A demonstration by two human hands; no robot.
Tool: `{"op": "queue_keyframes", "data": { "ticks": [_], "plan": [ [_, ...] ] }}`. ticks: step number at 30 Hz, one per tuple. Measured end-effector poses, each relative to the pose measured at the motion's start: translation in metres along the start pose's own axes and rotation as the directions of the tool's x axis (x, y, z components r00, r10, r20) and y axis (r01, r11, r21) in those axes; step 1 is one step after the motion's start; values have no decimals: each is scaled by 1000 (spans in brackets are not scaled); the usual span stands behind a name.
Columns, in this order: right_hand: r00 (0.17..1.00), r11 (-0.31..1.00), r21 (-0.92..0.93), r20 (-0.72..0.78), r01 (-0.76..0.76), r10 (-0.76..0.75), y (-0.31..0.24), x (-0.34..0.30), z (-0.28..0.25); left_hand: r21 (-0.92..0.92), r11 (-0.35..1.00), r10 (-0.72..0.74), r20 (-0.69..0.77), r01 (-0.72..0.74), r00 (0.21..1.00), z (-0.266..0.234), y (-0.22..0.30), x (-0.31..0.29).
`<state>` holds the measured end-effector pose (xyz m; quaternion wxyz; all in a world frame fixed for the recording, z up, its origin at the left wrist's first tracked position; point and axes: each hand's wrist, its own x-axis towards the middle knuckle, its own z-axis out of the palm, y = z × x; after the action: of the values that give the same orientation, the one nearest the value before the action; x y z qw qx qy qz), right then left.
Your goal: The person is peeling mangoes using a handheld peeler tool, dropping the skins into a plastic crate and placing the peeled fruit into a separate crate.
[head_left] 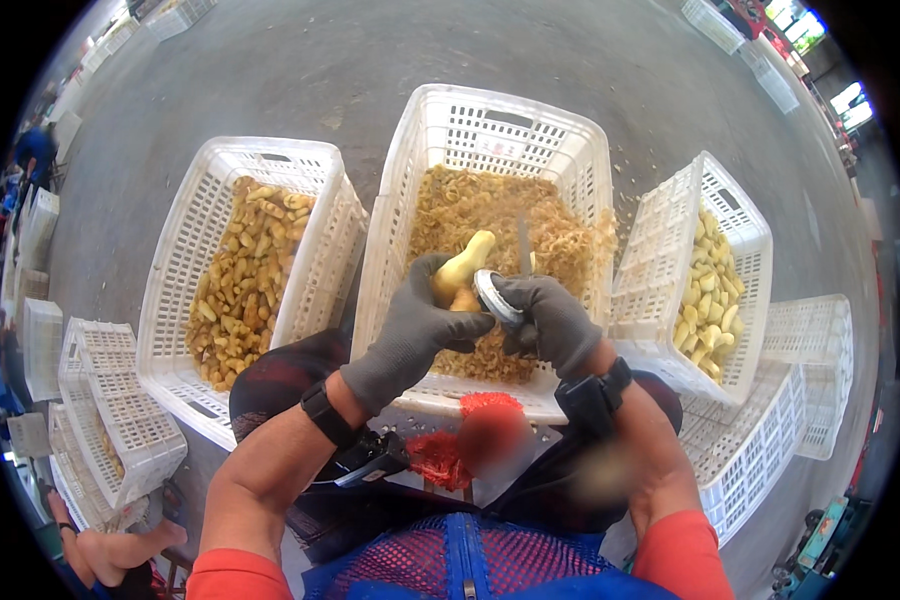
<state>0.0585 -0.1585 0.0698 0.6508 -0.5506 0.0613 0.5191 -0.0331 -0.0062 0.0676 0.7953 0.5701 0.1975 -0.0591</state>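
My left hand (410,325), in a grey glove, is closed around a partly peeled piece of ginger (464,264), pale yellow on top and browner near the fingers. In my grey-gloved right hand (555,322) is a knife, its thin blade (524,244) pointing away from me; its handle is hidden. A round white-rimmed thing (497,297) sits at the right fingers, facing the ginger; its kind is unclear. Both hands are over a white crate (381,250) partly filled with brownish-yellow peelings (485,200).
At left, a white crate (170,255) holds unpeeled ginger (235,300); at right, a tilted crate (660,265) holds pale peeled pieces (710,295). More crates (125,410) stand on both sides. Red netting (440,460) lies by my knees. A person's arm (120,550) shows at lower left.
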Motion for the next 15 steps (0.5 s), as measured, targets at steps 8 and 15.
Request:
{"op": "queue_keyframes", "data": {
  "ticks": [8,15],
  "plan": [
    [1000,1000,22,7,-11,11,10,-1,5,53,995,81,-9,-80,997,0,-2,5],
    [890,944,13,-335,331,-308,-1,-6,7,-196,959,-177,141,203,974,-5,4,12]
  ]
}}
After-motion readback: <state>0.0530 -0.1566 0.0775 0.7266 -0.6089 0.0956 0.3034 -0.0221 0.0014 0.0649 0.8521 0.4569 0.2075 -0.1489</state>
